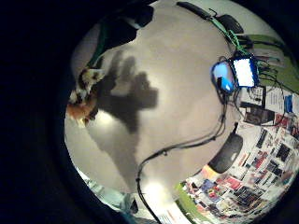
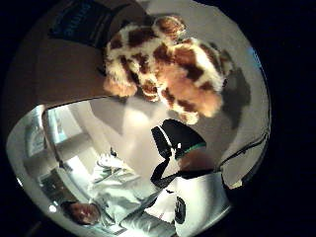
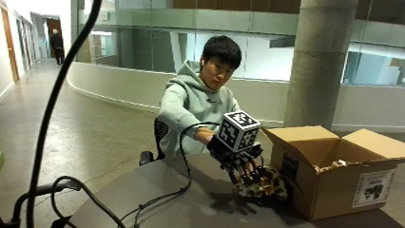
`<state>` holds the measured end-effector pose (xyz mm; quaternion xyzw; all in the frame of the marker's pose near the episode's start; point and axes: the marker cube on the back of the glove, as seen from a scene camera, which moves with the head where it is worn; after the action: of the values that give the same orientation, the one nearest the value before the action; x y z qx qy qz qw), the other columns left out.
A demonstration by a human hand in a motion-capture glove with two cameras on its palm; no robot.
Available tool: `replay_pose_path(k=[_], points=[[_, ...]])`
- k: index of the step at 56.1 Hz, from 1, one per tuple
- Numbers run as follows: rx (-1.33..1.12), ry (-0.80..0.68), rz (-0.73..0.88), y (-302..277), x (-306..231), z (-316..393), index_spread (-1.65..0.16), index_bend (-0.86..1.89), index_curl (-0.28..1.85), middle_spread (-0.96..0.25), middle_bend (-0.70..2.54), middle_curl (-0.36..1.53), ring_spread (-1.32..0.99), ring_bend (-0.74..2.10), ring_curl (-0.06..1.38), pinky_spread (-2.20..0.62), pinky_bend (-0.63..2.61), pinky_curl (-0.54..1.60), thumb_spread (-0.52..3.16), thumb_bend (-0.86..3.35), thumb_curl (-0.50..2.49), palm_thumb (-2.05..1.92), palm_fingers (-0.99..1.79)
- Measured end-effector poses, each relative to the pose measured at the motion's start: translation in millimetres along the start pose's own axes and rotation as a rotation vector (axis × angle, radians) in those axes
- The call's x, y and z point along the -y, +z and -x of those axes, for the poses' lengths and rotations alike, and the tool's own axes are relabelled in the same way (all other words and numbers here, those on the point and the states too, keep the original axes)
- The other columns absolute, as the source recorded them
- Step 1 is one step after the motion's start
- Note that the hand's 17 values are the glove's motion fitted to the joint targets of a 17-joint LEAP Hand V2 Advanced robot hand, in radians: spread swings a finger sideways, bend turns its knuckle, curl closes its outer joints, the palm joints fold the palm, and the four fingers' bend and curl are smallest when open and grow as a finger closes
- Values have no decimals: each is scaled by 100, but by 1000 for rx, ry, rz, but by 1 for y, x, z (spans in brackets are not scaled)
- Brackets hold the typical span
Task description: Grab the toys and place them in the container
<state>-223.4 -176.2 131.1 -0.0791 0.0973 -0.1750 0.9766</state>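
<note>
A brown-and-cream spotted plush giraffe (image 3: 267,186) lies on the round grey table (image 3: 145,199), right against the open cardboard box (image 3: 335,185). My gloved right hand (image 3: 244,164) hangs just over the toy, fingers spread and pointing down at its top; I cannot tell whether they touch it. The thumb side palm view shows the whole giraffe (image 2: 168,69) beside the box wall (image 2: 59,64). In the little finger side palm view only part of the toy (image 1: 83,100) shows at the rim, next to the hand's spread-finger shadow on the tabletop (image 1: 187,93).
The box's flaps stand open at the right end of the table. Black cables (image 3: 183,183) trail across the tabletop from the hand toward the near edge. A small device with a lit screen (image 1: 244,72) and a black oval object (image 1: 226,154) lie at the table's edge.
</note>
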Motion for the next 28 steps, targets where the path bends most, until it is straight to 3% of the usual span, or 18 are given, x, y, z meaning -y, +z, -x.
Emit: replay_pose_path(k=[28], points=[[66, -39, -40, 9, 20, 26, -21, 5, 16, -4, 33, 51, -9, 39, 25, 1, 79, 36, 129, -1, 32, 21, -11]])
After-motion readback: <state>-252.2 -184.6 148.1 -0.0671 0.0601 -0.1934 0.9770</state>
